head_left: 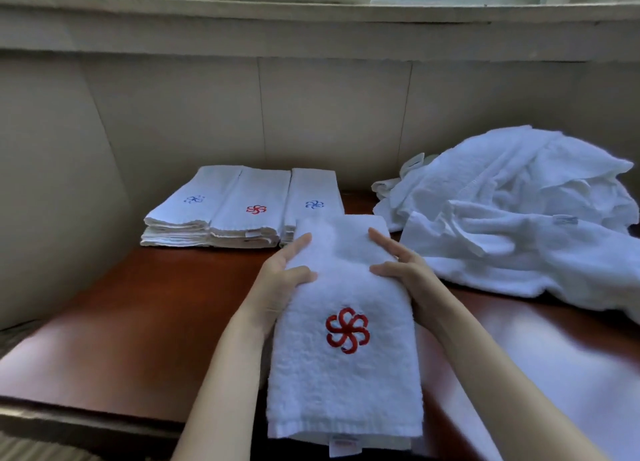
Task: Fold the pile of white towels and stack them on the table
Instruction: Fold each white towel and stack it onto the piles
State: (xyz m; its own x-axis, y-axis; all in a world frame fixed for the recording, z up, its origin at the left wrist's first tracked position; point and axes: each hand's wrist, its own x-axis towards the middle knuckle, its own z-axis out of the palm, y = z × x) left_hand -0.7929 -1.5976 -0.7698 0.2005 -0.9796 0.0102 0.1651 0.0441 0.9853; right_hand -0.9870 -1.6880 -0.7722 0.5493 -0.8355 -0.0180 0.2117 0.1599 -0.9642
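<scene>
**Both hands on folded towel**

My left hand (pixel 280 277) and right hand (pixel 405 273) are gripping the red-logo towel (pixel 346 384) by its side edges, thumbs on top. It's stretching over the table (pixel 138 322). The folded stacks (pixel 242 211) are sitting beyond it to the left. The unfolded pile (pixel 512 218) is lying to its right.

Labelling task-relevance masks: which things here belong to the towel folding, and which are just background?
In the job: red-emblem towel, gripped by left hand and right hand; folded stacks behind it; unfolded pile at right; table.
Just there: window sill; wall panelling.
</scene>
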